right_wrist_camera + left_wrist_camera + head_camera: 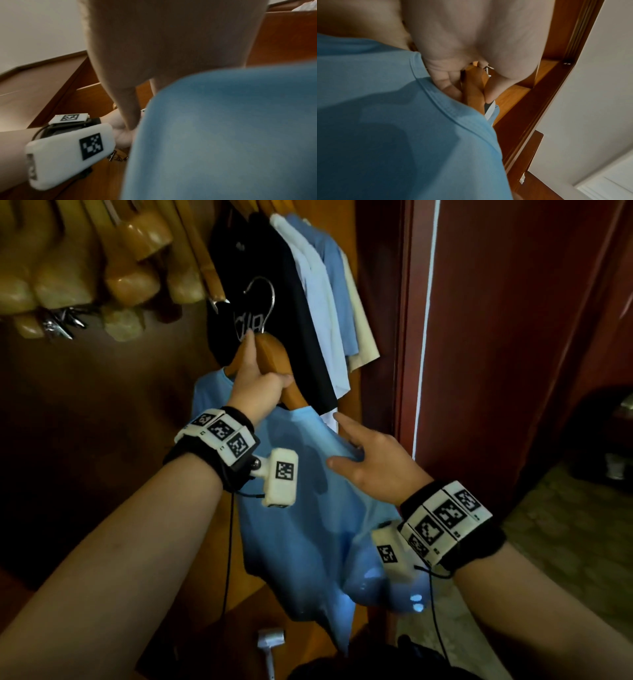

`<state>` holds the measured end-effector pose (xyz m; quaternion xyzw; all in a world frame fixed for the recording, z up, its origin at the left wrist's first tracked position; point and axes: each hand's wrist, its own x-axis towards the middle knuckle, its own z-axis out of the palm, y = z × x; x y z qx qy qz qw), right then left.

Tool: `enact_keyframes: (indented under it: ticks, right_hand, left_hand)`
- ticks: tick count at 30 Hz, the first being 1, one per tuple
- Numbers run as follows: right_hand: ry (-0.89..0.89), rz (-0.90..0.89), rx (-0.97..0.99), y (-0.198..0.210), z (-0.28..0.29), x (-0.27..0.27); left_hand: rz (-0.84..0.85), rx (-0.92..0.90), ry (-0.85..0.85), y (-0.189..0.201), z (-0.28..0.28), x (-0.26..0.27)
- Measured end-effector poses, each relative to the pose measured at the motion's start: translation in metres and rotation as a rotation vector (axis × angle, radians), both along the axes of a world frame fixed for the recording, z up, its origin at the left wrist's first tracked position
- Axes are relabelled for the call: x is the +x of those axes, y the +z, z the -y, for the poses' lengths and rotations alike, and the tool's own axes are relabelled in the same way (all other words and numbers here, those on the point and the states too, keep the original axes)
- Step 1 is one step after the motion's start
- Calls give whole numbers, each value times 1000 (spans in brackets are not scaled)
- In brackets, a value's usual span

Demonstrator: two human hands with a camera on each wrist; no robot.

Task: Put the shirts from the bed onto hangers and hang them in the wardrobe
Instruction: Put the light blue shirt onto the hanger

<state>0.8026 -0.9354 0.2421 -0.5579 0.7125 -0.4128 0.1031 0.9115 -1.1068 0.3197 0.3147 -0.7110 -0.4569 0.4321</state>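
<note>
A light blue shirt (301, 525) hangs on a wooden hanger (274, 354) in front of the open wardrobe. My left hand (263, 378) grips the hanger's neck just under its metal hook (265, 302); in the left wrist view the thumb and fingers (447, 86) clamp the wood (474, 92) above the shirt's collar (436, 97). My right hand (359, 453) holds the shirt's right shoulder, index finger and thumb stretched out, the other fingers curled into the cloth. The blue cloth (223, 135) covers most of the right wrist view and hides those fingers.
On the rail hang a black shirt (274, 268), a white one (315, 285), a blue one (337, 289) and a cream one (363, 337). Several empty wooden hangers (130, 268) hang at the upper left. The dark red wardrobe frame (479, 337) stands close on the right.
</note>
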Motion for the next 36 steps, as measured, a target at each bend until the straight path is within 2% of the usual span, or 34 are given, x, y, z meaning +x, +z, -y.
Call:
enact_keyframes:
  ticks: [11,18,22,30,32,36]
  right_hand:
    - [29,5,-58,40,-13,11]
    - [5,51,-162,67,-11,13]
    - [-8,110,-229,83,-2,13]
    - [-15,112,-251,104,14,1]
    - [-13,127,-256,104,15,-4]
    - [-3,157,-254,104,20,-14]
  left_hand:
    - [-93,-8,-118,48,8,-1]
    - [-114,-57,-69,75,6,-4]
    - [-76,-148,-20,92,4,-6]
    - [225,-558,280,116,12,8]
    - [354,-660,333,116,18,11]
    - [675,-740,505,108,28,13]
